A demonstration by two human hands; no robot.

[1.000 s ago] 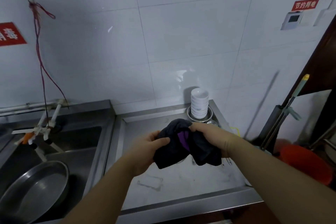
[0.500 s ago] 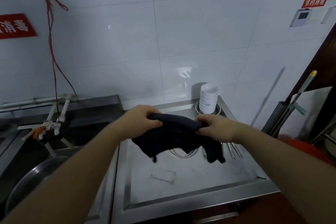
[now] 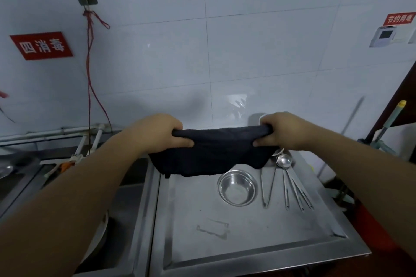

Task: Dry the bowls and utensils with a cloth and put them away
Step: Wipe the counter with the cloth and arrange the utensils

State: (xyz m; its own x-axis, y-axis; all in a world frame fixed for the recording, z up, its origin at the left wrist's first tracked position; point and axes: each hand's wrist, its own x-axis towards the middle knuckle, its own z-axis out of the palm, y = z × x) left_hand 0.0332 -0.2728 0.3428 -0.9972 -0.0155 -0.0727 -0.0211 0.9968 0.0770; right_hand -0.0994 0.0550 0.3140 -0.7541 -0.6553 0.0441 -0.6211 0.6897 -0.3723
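White tiled wall (image 3: 258, 56) behind, a red sign (image 3: 41, 45) at left, red cord (image 3: 90, 69) dangling from a hook. The dark cloth (image 3: 213, 153) hangs stretched above the steel counter (image 3: 225, 243), hiding what lies behind it. Left hand (image 3: 157, 132) grips one end, fingers curled tight; right hand (image 3: 283, 130) clamps the other, both arms reaching forward. Below, a steel bowl (image 3: 237, 188) sits upright and empty, with the spoons (image 3: 290, 182) lying just beside it.
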